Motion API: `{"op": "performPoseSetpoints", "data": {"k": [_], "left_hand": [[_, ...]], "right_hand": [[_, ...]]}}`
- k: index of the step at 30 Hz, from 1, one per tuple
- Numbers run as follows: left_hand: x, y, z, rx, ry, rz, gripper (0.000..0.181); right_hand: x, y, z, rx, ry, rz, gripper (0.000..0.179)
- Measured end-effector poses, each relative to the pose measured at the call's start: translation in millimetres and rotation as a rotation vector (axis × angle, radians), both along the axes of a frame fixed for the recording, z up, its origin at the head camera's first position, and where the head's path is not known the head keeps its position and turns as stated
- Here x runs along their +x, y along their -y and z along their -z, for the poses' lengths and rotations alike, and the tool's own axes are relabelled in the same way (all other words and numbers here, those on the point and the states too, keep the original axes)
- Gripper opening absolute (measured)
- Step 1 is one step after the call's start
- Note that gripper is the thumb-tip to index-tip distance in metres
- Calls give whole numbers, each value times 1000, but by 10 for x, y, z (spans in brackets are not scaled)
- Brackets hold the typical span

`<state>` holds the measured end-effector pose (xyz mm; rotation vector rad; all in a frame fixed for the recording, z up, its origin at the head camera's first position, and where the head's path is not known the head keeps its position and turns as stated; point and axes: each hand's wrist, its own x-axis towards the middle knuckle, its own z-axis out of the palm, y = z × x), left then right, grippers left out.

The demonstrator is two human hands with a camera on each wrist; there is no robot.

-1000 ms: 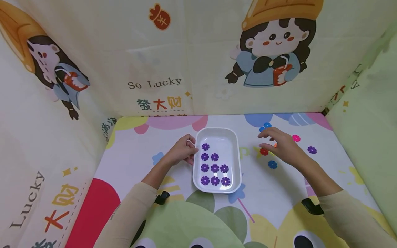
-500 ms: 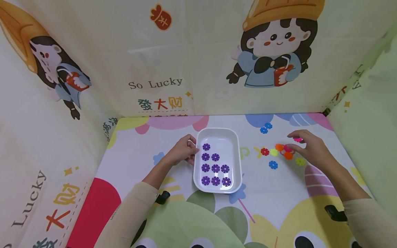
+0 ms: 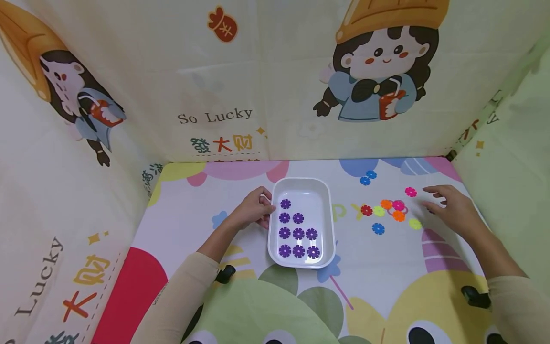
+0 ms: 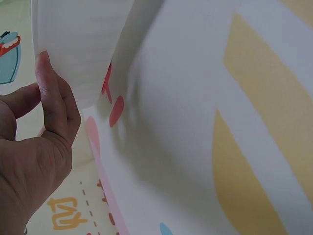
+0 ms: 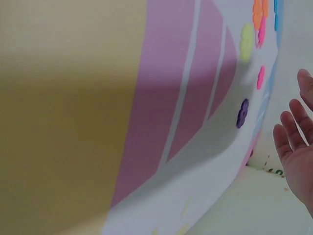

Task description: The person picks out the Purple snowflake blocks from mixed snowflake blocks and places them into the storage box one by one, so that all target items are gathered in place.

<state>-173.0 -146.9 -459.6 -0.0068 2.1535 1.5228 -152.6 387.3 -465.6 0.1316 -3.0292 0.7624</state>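
My left hand (image 3: 253,209) grips the left rim of a white tray (image 3: 301,186), thumb at the edge; the left wrist view shows its fingers (image 4: 53,98) against the tray's outer side (image 4: 80,44). Purple flower-shaped discs lie flat in the tray in rows, such as one disc (image 3: 298,233) near the middle. At the right, my right hand (image 3: 453,212) hovers with fingers loosely spread and nothing held. In the right wrist view a purple disc (image 5: 242,113) lies on the table a little apart from this hand (image 5: 296,147); the hand hides it in the head view.
Between tray and right hand lie loose flower discs: a red disc (image 3: 366,210), an orange disc (image 3: 398,216), a pink disc (image 3: 410,192), a yellow-green disc (image 3: 415,224) and a blue disc (image 3: 378,229). Two more blue discs (image 3: 365,181) lie farther back. Printed cloth walls (image 3: 283,86) enclose the table.
My right hand has moved right, from above the blue and red discs, past the pink ones, to over the purple disc. My left hand and the tray have stayed in place.
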Motion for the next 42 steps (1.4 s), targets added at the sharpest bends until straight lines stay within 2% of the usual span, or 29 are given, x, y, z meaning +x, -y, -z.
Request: {"op": "performPoseSetpoints", "data": {"k": [8,15,27,42], "left_hand": [[2,-7,-3,-8,-5,-1,30],[1,-4,0,-9,5,-10,30],[4,-5,-9,-8,2,-6,30],[-1,-15,-22,-10,10,-11,29]], "right_hand": [[32,-159,55,27,110,49,50],[30,-234,147,35,217,135,48],[-2,-281,193,32,240,133,44],[-9,-251,206,-34,264,213,43]]}}
